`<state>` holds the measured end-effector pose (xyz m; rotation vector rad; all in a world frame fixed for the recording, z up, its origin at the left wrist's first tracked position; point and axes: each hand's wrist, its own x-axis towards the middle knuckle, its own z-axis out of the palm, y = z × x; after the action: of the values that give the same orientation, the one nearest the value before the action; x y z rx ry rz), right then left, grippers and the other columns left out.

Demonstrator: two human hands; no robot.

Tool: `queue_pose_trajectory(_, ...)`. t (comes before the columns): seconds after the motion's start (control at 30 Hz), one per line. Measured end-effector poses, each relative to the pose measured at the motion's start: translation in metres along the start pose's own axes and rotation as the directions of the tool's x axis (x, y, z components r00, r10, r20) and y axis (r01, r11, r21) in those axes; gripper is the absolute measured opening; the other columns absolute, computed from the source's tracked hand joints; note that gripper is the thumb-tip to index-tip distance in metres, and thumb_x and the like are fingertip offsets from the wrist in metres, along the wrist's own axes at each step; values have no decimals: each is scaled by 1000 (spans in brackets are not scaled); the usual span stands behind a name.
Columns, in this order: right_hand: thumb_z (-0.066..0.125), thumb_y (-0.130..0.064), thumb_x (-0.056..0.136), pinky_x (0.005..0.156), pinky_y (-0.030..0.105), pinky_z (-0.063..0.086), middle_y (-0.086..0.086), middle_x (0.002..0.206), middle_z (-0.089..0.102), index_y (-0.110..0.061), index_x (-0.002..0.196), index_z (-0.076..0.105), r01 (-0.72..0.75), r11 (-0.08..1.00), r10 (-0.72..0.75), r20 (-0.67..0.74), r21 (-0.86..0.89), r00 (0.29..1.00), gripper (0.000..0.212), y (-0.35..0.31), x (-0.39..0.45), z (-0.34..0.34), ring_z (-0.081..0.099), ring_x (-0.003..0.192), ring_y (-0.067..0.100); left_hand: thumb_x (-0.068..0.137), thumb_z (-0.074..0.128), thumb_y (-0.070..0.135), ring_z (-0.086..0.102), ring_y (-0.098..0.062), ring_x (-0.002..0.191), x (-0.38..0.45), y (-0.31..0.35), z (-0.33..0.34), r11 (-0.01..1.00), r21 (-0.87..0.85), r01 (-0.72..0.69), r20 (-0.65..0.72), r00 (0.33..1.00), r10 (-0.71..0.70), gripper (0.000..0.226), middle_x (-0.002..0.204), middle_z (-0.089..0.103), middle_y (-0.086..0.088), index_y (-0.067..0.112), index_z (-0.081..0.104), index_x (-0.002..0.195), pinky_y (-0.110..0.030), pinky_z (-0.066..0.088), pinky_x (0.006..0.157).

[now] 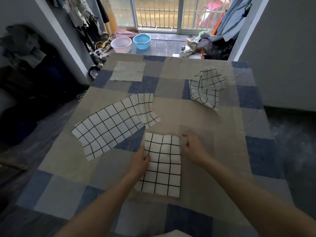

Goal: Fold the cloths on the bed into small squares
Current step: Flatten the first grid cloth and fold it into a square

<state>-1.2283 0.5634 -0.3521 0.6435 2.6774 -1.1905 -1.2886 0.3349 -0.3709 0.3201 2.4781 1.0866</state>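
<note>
Take the folded cloth (162,164) in front of you as your marker: a white, black-gridded rectangle lying flat on the bed (171,110), longer toward you than across.

Far left of it and off the bed, dark clothes are heaped against the wall. Up and left of it lies the long cloth (109,124), the same grid pattern, spread out at a slant with its far right end rumpled and turned over; its near edge comes close to the folded cloth's far left corner without touching. Farther up, near the bed's far edge, a plain cloth (127,71) sits flat and roughly square.

Your left hand (139,161) rests on the folded cloth's left edge; the thumb lies on top of the fabric, and the fingers seem tucked at or under the edge, though you can't see that clearly.

Just right of the folded cloth's far right corner, your right hand (192,147) hangs with its fingers loosely curled, holding nothing and apart from the fabric.

Well up and right, the crumpled cloth (206,86), gridded too, lies bunched with one corner pointing back toward you.

Beyond the bed, a pink basin (121,44) and a blue basin (141,41) stand on the floor.
</note>
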Motion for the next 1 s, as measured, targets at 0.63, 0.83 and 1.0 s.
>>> queue_pose_trajectory(0.63, 74, -23, 83, 51, 25, 31, -5, 55, 41, -17, 57, 48, -70, 984, 25, 257, 167, 966, 37, 58, 31, -44, 39, 53, 8, 98, 54, 25, 56, -5, 78, 22, 12, -5, 996, 2, 85, -52, 995, -85, 36, 92, 59, 5, 17, 45, 132, -18, 42, 62)
queue_pose_trajectory(0.83, 74, -19, 81, 47, 21, 36, -1, 61, 52, 2, 84, 70, -112, 993, 91, 428, 23, 899, 22, 76, -4, -61, 44, 52, 8, 99, 51, 25, 56, -11, 79, -17, 11, 15, 993, -74, 97, -125, 986, -106, 16, 92, 57, 1, 16, 53, 112, -20, 44, 64)
queue_pose_trajectory(1.0, 75, -27, 82, 48, 24, 33, -3, 55, 44, -11, 70, 69, -232, 963, 164, 386, 137, 908, 21, 69, -27, -68, 40, 51, 10, 102, 43, 25, 52, -17, 72, -65, 7, 23, 960, -157, 230, -56, 969, -241, 24, 77, 57, -3, 11, 53, 84, -21, 40, 59)
